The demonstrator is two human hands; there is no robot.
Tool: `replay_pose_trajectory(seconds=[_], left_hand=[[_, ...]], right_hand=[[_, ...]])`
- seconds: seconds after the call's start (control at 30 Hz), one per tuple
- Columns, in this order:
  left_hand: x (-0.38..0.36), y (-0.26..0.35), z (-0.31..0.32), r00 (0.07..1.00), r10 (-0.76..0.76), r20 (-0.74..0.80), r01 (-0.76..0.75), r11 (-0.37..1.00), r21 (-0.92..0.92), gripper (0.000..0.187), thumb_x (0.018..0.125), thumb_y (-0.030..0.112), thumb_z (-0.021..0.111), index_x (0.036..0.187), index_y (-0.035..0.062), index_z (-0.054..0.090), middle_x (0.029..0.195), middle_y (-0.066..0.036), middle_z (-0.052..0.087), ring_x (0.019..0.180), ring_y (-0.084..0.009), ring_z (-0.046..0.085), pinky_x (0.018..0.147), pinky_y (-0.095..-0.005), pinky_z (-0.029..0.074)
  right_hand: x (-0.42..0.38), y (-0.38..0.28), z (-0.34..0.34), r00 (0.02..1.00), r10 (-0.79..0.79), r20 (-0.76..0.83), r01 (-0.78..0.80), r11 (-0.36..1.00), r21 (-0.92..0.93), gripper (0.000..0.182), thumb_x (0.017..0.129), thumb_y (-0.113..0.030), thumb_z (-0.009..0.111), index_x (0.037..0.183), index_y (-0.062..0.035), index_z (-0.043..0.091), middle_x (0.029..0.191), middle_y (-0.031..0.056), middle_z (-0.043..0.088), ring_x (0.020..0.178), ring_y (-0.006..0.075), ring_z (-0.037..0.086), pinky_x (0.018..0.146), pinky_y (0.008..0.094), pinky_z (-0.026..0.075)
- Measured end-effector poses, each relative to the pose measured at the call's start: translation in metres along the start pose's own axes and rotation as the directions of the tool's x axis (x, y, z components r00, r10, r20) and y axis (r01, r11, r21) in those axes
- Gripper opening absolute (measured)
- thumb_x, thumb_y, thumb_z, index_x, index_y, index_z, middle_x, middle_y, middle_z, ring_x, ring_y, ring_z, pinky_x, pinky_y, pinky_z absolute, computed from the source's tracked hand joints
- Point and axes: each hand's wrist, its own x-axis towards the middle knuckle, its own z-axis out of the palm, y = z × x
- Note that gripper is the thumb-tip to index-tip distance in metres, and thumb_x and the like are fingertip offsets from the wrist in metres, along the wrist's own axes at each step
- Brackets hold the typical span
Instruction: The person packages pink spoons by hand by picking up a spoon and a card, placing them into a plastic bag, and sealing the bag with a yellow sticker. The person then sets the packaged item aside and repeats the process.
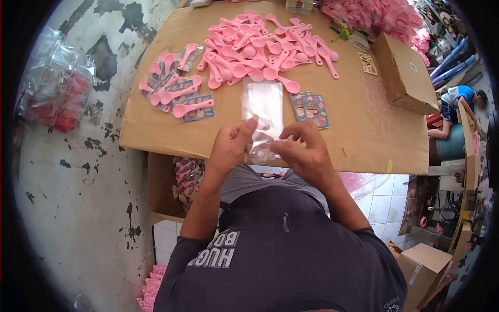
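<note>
At the table's near edge, my left hand (235, 141) pinches a clear plastic bag (261, 144) between thumb and fingers. My right hand (305, 151) has its fingers closed at the bag's other side. Under and beyond them lies a stack of clear plastic bags (265, 99), shiny with glare. Just past my right hand are blue printed cards (311, 108). To the left, several pink spoons (193, 108) rest on or in packets with similar blue cards. A large heap of loose pink spoons (254, 49) covers the far middle of the table.
The brown-covered table (364, 135) holds an open cardboard box (405, 73) at right and pink bagged goods (377, 18) behind. Green-handled scissors or a similar tool (340, 31) lie nearby. Plastic bags (57, 83) hang on the left wall. Another person (457, 106) sits at far right.
</note>
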Motion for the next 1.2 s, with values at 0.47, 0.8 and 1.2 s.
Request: replay_pose_trajectory(seconds=[0.47, 0.8, 1.2], left_hand=[[-0.001, -0.003, 0.038, 0.973, 0.059, -0.222, -0.186, 0.771, -0.609, 0.038, 0.103, 0.010, 0.060, 0.137, -0.0024, 0.048, 0.120, -0.024, 0.069, 0.110, -0.0318, 0.071, 0.089, -0.0350, 0.062], [0.005, -0.022, 0.032, 0.948, 0.123, -0.295, -0.285, 0.745, -0.603, 0.023, 0.101, 0.012, 0.066, 0.119, -0.0012, 0.063, 0.114, -0.021, 0.072, 0.105, -0.0271, 0.073, 0.087, -0.0356, 0.062], [0.014, -0.002, 0.055, 0.931, 0.154, -0.332, -0.340, 0.698, -0.630, 0.025, 0.102, 0.010, 0.064, 0.124, -0.0016, 0.059, 0.126, -0.023, 0.067, 0.119, -0.0312, 0.067, 0.100, -0.0406, 0.058]], right_hand=[[-0.021, 0.063, -0.016, 0.763, 0.601, -0.238, -0.641, 0.659, -0.393, 0.046, 0.086, -0.037, 0.080, 0.109, -0.0002, 0.062, 0.109, 0.0120, 0.058, 0.099, 0.0285, 0.055, 0.081, 0.0437, 0.047], [-0.023, 0.079, -0.017, 0.742, 0.603, -0.293, -0.640, 0.767, -0.042, 0.020, 0.098, -0.017, 0.069, 0.100, 0.0031, 0.069, 0.086, 0.0065, 0.065, 0.069, 0.0102, 0.054, 0.063, 0.0285, 0.045], [-0.027, 0.013, -0.022, 0.672, 0.717, 0.185, -0.623, 0.412, 0.665, 0.018, 0.101, -0.016, 0.068, 0.109, -0.0002, 0.071, 0.080, -0.0021, 0.066, 0.066, 0.0026, 0.055, 0.056, 0.0204, 0.044]])
